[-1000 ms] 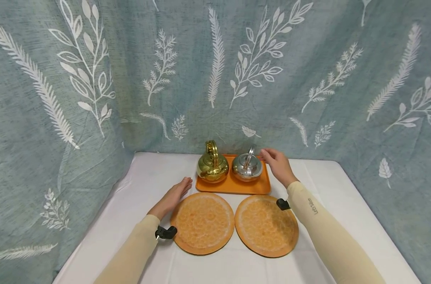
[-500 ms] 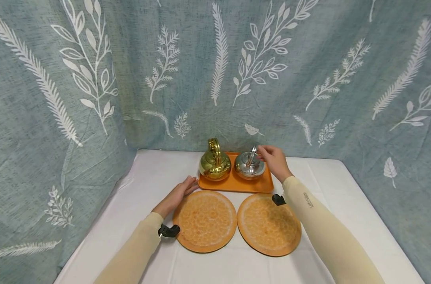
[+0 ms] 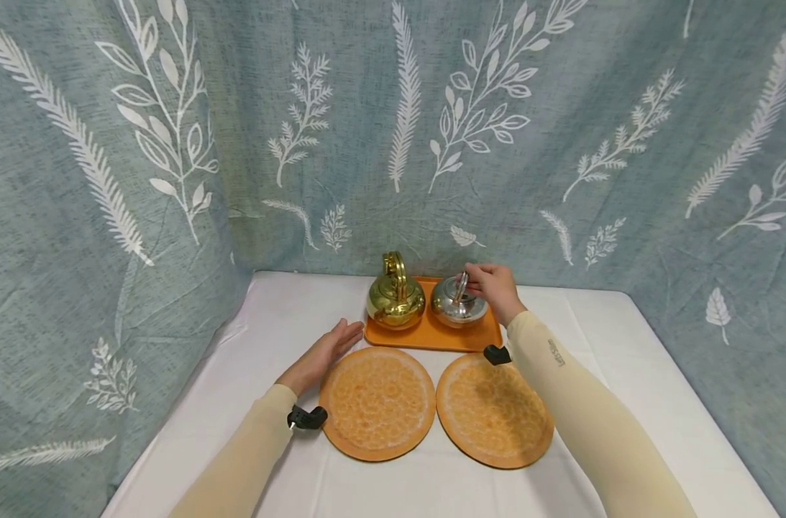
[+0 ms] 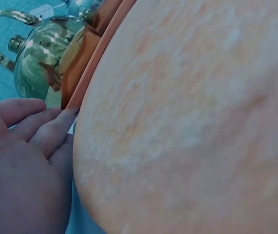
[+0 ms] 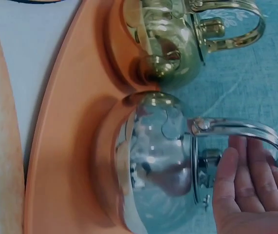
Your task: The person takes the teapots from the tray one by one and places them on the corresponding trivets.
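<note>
A shiny silver kettle (image 3: 456,308) and a gold kettle (image 3: 395,306) stand upright, side by side, on an orange tray (image 3: 431,340). My right hand (image 3: 498,289) is at the silver kettle's raised handle (image 5: 241,127). In the right wrist view its fingers reach into the handle's loop, beside the lid knob, with the thumb apart from them. My left hand (image 3: 324,352) has its fingers extended at the tray's near left corner; in the left wrist view the fingertips (image 4: 63,117) meet the tray's edge.
Two round orange-brown mats with a pale mottled pattern, the left mat (image 3: 376,406) and the right mat (image 3: 496,414), lie in front of the tray on a white tablecloth (image 3: 380,496). A blue-green leaf-patterned curtain (image 3: 341,144) hangs behind and at both sides.
My right hand has moved left from beside the silver kettle to its handle, its fingers now inside the loop. My left hand has come closer to the tray's corner. The kettles stay on the tray.
</note>
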Available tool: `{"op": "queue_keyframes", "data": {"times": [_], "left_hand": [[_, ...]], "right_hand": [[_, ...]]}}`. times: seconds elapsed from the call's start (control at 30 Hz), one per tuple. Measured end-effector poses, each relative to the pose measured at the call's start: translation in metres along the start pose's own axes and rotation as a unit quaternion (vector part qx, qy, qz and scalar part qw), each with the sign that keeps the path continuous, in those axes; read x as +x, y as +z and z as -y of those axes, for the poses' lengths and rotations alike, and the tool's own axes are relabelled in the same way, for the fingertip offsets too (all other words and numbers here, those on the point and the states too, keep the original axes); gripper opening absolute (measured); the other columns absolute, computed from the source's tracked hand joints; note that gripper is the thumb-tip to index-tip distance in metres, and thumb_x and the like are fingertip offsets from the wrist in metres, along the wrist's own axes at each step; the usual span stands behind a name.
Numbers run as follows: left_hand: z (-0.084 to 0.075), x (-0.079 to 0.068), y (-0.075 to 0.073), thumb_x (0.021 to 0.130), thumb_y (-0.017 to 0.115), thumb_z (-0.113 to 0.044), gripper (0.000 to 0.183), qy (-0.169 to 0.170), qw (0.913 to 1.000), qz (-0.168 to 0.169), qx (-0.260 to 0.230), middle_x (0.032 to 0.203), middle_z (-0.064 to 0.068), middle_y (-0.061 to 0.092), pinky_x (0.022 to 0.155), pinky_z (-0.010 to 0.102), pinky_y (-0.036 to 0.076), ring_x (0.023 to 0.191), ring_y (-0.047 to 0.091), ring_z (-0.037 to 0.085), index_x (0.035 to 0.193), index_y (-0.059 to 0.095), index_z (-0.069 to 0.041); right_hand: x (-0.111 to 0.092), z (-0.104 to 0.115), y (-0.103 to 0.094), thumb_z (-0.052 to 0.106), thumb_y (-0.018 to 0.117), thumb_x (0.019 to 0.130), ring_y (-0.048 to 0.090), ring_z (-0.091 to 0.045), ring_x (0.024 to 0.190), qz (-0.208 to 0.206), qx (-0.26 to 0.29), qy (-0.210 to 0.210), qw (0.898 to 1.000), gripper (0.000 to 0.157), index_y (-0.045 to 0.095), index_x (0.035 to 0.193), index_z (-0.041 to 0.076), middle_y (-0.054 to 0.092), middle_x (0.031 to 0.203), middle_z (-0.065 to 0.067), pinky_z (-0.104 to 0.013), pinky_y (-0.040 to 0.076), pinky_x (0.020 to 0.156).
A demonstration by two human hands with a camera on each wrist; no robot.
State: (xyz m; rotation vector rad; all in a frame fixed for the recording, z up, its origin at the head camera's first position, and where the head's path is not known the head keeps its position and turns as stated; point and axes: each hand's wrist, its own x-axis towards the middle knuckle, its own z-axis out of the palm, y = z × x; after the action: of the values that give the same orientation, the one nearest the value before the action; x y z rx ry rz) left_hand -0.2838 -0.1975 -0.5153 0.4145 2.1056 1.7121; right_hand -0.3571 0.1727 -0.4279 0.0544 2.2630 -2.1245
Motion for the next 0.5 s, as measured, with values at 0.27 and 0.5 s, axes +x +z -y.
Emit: {"op": "queue_keyframes", "data": {"times": [0.27,0.5], "left_hand": [[0.012,-0.001,-0.008,0.114,0.019,-0.067,0.092,0.012,0.9987,0.000,-0.050,0.177,0.024,0.017,0.134,0.046,0.017,0.163,0.018,0.038,0.171,0.019,0.005],[0.010,0.004,-0.007,0.112,0.020,-0.073,0.096,0.013,0.9987,0.022,-0.045,0.178,0.019,0.019,0.134,0.049,0.015,0.163,0.019,0.038,0.172,0.021,0.001]], "right_hand": [[0.001,-0.002,0.006,0.021,0.060,0.115,0.078,-0.021,0.099,-0.004,0.024,0.024,0.999,0.038,0.068,0.137,-0.008,0.080,0.108,-0.011,-0.040,0.062,0.099],[0.003,0.001,0.004,0.022,0.059,0.116,0.077,-0.013,0.089,-0.009,0.018,0.031,0.999,0.041,0.065,0.141,-0.010,0.079,0.105,-0.006,-0.031,0.064,0.090]]}}
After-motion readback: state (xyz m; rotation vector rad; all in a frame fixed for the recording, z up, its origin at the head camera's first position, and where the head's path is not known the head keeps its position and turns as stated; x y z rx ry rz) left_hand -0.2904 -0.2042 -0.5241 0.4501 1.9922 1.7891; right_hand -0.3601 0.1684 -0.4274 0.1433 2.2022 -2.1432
